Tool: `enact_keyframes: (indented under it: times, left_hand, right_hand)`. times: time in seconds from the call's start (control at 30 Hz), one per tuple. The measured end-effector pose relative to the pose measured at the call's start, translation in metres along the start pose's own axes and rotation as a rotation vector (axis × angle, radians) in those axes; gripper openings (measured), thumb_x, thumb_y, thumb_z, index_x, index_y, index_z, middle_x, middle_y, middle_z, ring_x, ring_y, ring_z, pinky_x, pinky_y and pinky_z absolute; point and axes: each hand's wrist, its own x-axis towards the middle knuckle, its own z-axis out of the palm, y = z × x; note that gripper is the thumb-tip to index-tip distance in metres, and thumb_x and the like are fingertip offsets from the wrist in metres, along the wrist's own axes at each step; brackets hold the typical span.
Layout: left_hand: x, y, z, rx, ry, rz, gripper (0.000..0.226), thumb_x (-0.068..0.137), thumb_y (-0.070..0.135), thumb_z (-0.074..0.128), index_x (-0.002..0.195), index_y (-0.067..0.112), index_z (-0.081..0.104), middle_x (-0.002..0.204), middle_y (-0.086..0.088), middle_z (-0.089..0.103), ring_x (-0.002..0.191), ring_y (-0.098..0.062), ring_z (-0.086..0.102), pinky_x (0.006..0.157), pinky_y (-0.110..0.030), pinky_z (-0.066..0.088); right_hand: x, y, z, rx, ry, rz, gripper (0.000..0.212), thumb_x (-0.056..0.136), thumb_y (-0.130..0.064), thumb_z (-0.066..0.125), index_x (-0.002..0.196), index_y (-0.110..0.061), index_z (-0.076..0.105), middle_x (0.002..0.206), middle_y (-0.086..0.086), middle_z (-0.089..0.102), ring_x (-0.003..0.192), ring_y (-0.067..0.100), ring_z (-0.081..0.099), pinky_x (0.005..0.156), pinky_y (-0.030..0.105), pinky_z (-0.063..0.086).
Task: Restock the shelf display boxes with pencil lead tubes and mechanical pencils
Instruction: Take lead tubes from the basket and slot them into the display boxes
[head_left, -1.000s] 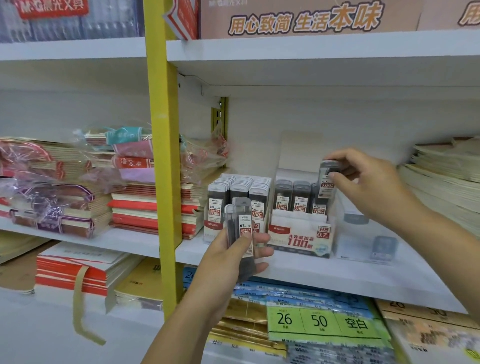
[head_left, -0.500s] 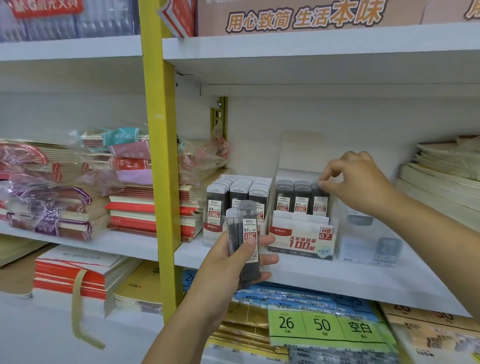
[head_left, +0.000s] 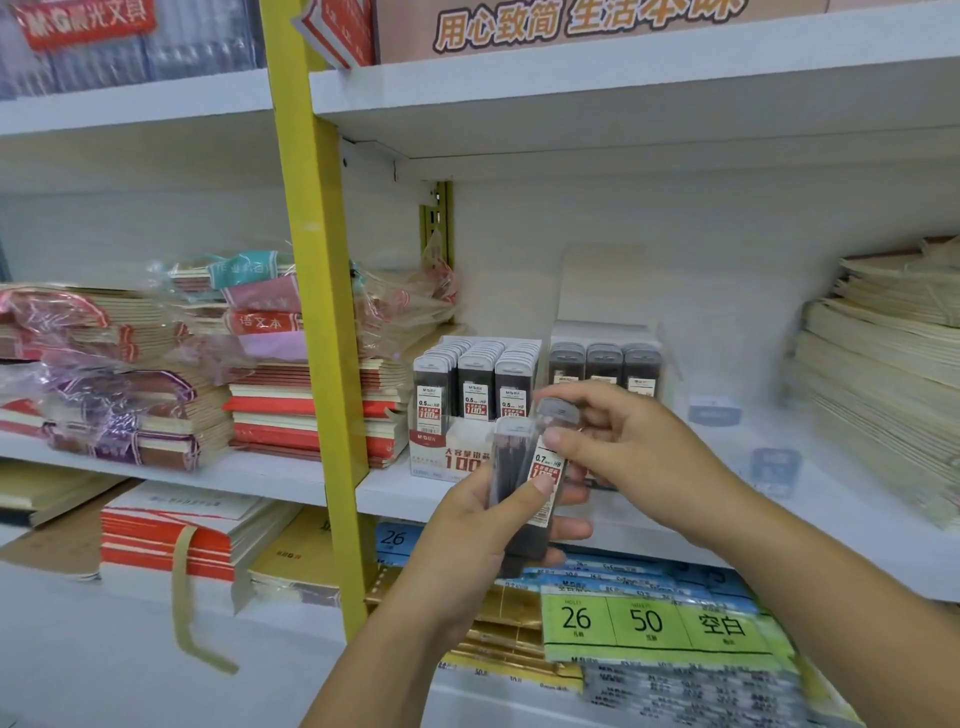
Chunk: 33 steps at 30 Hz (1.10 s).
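1. Left hand (head_left: 483, 530): fingers curled, gripping a bundle of lead tubes (head_left: 511, 467) upright, near the front of the shelf (head_left: 260, 473), thumb across the front.
2. Right hand (head_left: 639, 452): thumb and fingers pinching the grey-capped top of the front tube (head_left: 550, 464), labelled 0.7, which sits in the left-hand bundle.
3. Behind the hands, far on the shelf: full 0.5 box (head_left: 434, 447) on the left, 0.7 box (head_left: 602, 330) just right of it with a row of tubes, lower part hidden by the hands.
4. Yellow post (head_left: 322, 312) left of the boxes; notebooks (head_left: 291, 410) stacked further left.
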Motion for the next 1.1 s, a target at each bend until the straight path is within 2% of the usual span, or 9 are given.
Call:
enact_keyframes:
  times: [0.13, 0.23, 0.37, 0.43, 0.5, 0.67, 0.77, 1.0, 1.1]
  left_hand:
    - [0.001, -0.001, -0.001, -0.032, 0.011, -0.004, 0.043, 0.086, 0.049, 0.061, 0.121, 0.025, 0.064, 0.108, -0.003, 0.078, 0.090, -0.020, 0.076, 0.064, -0.025, 0.059]
    - [0.002, 0.001, -0.004, -0.010, 0.050, 0.006, 0.041, 0.091, 0.052, 0.052, 0.120, 0.024, 0.060, 0.104, -0.004, 0.078, 0.066, -0.011, 0.069, 0.052, -0.021, 0.052]
    - [0.006, 0.001, -0.008, 0.019, 0.113, 0.026, 0.019, 0.107, 0.034, 0.042, 0.117, 0.022, 0.052, 0.100, -0.004, 0.078, 0.052, -0.009, 0.057, 0.046, -0.021, 0.041]
    - [0.006, 0.002, -0.010, 0.031, 0.132, 0.046, 0.016, 0.107, 0.030, 0.040, 0.115, 0.022, 0.052, 0.099, -0.002, 0.078, 0.054, -0.008, 0.058, 0.048, -0.021, 0.043]
    - [0.006, 0.002, -0.010, 0.035, 0.141, 0.065, 0.015, 0.107, 0.030, 0.042, 0.114, 0.023, 0.054, 0.098, -0.001, 0.078, 0.060, -0.010, 0.064, 0.052, -0.022, 0.050]
    - [0.007, 0.003, -0.013, 0.067, 0.185, 0.103, 0.017, 0.105, 0.033, 0.046, 0.112, 0.031, 0.061, 0.095, 0.002, 0.079, 0.076, -0.016, 0.074, 0.069, -0.026, 0.061]
    - [0.006, 0.003, -0.014, 0.070, 0.189, 0.106, 0.018, 0.105, 0.033, 0.045, 0.112, 0.031, 0.062, 0.093, 0.002, 0.078, 0.076, -0.015, 0.073, 0.071, -0.026, 0.061]
    - [0.003, 0.004, -0.016, 0.053, 0.200, 0.116, 0.018, 0.105, 0.032, 0.047, 0.112, 0.030, 0.063, 0.092, 0.000, 0.078, 0.073, -0.014, 0.071, 0.068, -0.024, 0.060]
    - [0.004, 0.005, -0.018, 0.029, 0.209, 0.120, 0.018, 0.105, 0.030, 0.047, 0.112, 0.028, 0.064, 0.091, -0.002, 0.078, 0.071, -0.014, 0.070, 0.066, -0.023, 0.059]
  right_hand:
    - [0.001, 0.002, -0.006, 0.055, 0.042, 0.005, 0.023, 0.090, -0.010, 0.065, 0.101, -0.031, 0.067, 0.087, -0.004, 0.075, 0.063, 0.008, 0.063, 0.059, 0.019, 0.051]
    - [0.008, 0.003, -0.028, -0.018, 0.247, -0.071, 0.023, 0.092, -0.015, 0.060, 0.099, -0.037, 0.064, 0.087, -0.009, 0.073, 0.068, 0.006, 0.065, 0.061, 0.023, 0.050]
    - [0.015, 0.000, -0.073, -0.332, 0.458, -0.306, 0.028, 0.094, -0.016, 0.056, 0.102, -0.043, 0.058, 0.089, -0.012, 0.066, 0.080, 0.006, 0.061, 0.076, 0.025, 0.048]
    - [0.020, -0.002, -0.085, -0.633, 0.452, -0.354, 0.023, 0.092, -0.023, 0.056, 0.109, -0.039, 0.057, 0.088, -0.020, 0.063, 0.078, -0.004, 0.057, 0.071, 0.023, 0.045]
    - [0.024, -0.005, -0.087, -0.838, 0.390, -0.386, 0.023, 0.090, -0.024, 0.056, 0.111, -0.033, 0.059, 0.089, -0.016, 0.064, 0.075, 0.002, 0.056, 0.070, 0.030, 0.045]
    - [0.031, -0.004, -0.086, -1.042, 0.278, -0.334, 0.023, 0.091, -0.021, 0.059, 0.113, -0.027, 0.062, 0.093, -0.002, 0.066, 0.077, 0.012, 0.051, 0.062, 0.025, 0.035]
    - [0.034, -0.001, -0.085, -1.040, 0.262, -0.301, 0.023, 0.091, -0.020, 0.061, 0.112, -0.026, 0.063, 0.095, -0.003, 0.068, 0.076, 0.010, 0.051, 0.061, 0.014, 0.032]
    - [0.042, -0.006, -0.086, -0.930, 0.307, -0.193, 0.023, 0.091, -0.017, 0.061, 0.112, -0.026, 0.062, 0.094, -0.006, 0.066, 0.075, 0.005, 0.054, 0.072, 0.027, 0.041]
    - [0.043, -0.013, -0.076, -0.761, 0.355, -0.261, 0.021, 0.091, -0.020, 0.061, 0.108, -0.032, 0.061, 0.089, -0.020, 0.063, 0.078, -0.011, 0.056, 0.065, 0.011, 0.041]
